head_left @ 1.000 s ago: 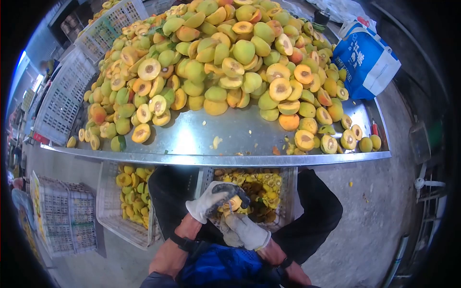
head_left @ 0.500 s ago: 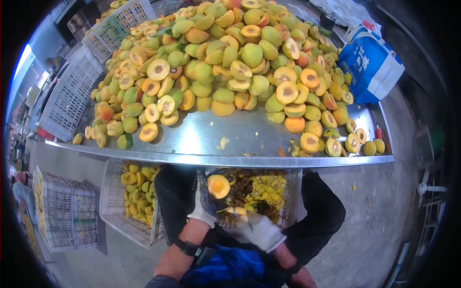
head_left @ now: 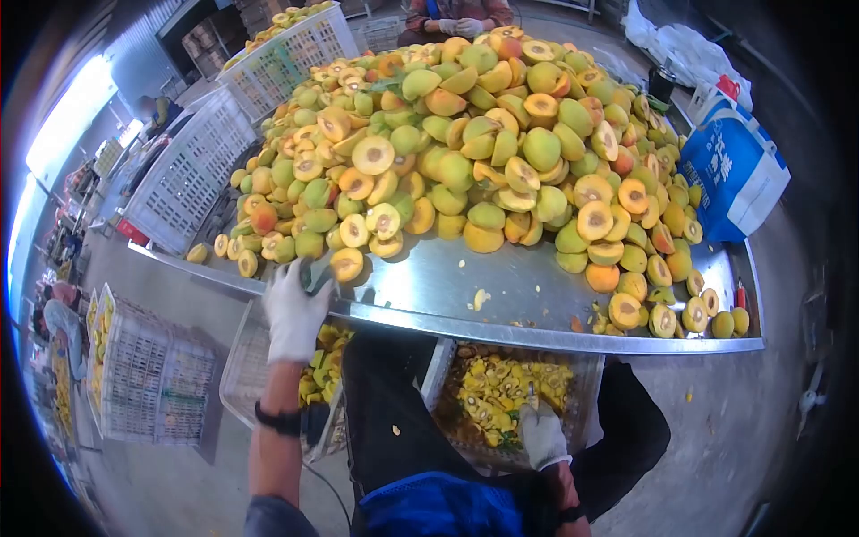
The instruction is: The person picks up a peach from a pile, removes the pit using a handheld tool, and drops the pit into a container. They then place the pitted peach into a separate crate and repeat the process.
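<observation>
A large heap of halved yellow-green fruit [head_left: 483, 134] lies on the metal table [head_left: 429, 286]. At the table's near left edge my gloved left hand [head_left: 297, 309] reaches to the fruit, its fingers round a dark green piece beside an orange half. Lower right, my gloved right hand [head_left: 542, 434] is over the crate of yellow scraps [head_left: 488, 394], its fingers closed on a small tool [head_left: 532, 394] whose details are too small to tell.
A crate of cut fruit [head_left: 242, 380] stands below the table on the left, near stacked crates [head_left: 157, 380]. White crates [head_left: 183, 174] border the heap. A blue-white bag [head_left: 734, 170] sits at right. Across the table is a person with gloved hands [head_left: 461, 27].
My left hand has moved up and left from my lap to the table edge, without the cut fruit half. My right hand has moved right, over the scraps. The view has shifted.
</observation>
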{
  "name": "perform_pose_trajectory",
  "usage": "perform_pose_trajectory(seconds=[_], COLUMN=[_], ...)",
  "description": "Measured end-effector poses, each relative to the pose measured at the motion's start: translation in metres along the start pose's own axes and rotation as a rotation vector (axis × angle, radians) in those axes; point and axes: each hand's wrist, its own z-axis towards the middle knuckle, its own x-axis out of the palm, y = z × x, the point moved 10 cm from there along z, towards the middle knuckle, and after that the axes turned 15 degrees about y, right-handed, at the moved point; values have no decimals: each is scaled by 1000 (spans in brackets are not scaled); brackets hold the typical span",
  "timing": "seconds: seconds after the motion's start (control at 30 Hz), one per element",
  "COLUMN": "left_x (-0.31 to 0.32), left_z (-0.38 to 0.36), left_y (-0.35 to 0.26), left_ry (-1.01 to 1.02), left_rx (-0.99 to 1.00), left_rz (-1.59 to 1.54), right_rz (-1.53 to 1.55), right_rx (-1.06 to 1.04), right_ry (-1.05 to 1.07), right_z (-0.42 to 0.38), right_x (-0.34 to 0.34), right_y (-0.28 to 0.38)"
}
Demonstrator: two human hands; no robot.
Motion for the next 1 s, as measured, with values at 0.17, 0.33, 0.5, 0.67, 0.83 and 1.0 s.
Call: perform_pose_trajectory(seconds=[0.17, 0.33, 0.5, 0.67, 0.83, 1.0], left_x=[74, 46, 45, 74, 99, 95], left_z=[64, 14, -69, -117, -125, -128], left_y=[-5, -56, -124, -162, -173, -178], left_ry=[428, 216, 475, 558, 555, 492], left_rx=[8, 272, 342, 197, 224, 291], left_rz=[-119, -829, -1411, -1697, -1713, -1653], right_rz=[94, 277, -98, -60, -200, -135], right_rx=[-71, -251, -753, -690, -605, -594], right_ry=[57, 130, -181, -118, -113, -87], right_z=[-4, -26, -75, -59, -52, -42], right_x=[15, 21, -14, -15, -8, -3], right_y=[-6, 71, 202, 213, 192, 182])
